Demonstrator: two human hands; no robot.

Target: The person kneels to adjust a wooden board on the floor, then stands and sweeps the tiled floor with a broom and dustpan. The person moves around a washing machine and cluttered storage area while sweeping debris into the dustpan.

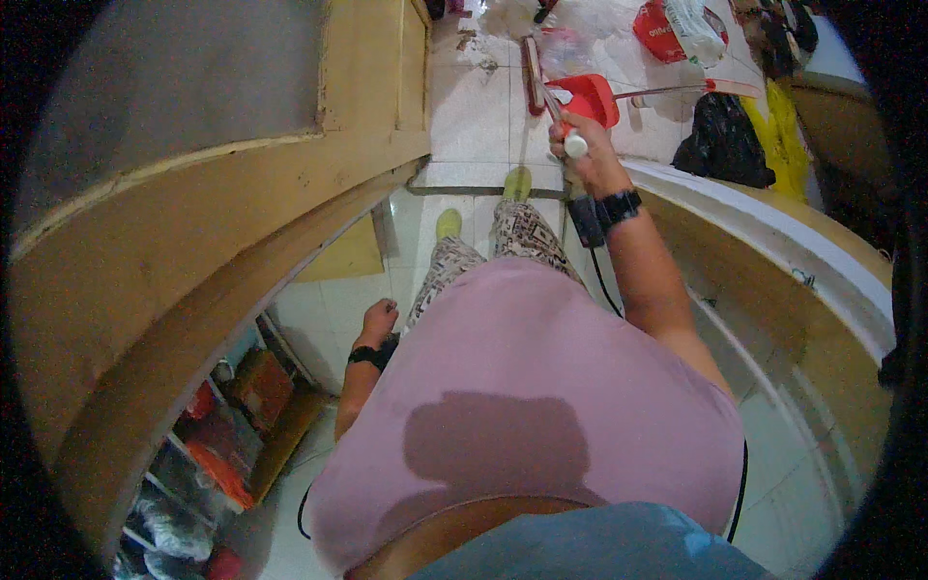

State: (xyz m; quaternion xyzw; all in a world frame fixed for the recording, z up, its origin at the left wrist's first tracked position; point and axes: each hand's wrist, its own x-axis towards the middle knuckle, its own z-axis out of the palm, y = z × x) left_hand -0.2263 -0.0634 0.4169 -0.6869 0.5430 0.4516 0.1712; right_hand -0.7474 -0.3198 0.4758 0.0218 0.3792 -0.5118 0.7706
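My right hand point(591, 148) is stretched forward and wrapped around the white-capped end of a broom handle point(553, 106). From there the handle runs down to a long, narrow broom head point(535, 76) on the tiled floor. Just beyond that hand lies a red dustpan point(600, 98), its long thin handle point(663, 90) pointing right. My left hand point(380, 319) hangs low beside my hip, fingers curled, with nothing visible in it. Both wrists wear black straps.
A wooden door point(290, 196) stands along the left, and a low ledge point(768, 225) curves along the right. A raised floor sill point(486, 191) crosses under my feet. Plastic bags, among them a black bag point(725, 141) and a red bag point(658, 32), lie ahead. A loaded rack point(217, 435) is at lower left.
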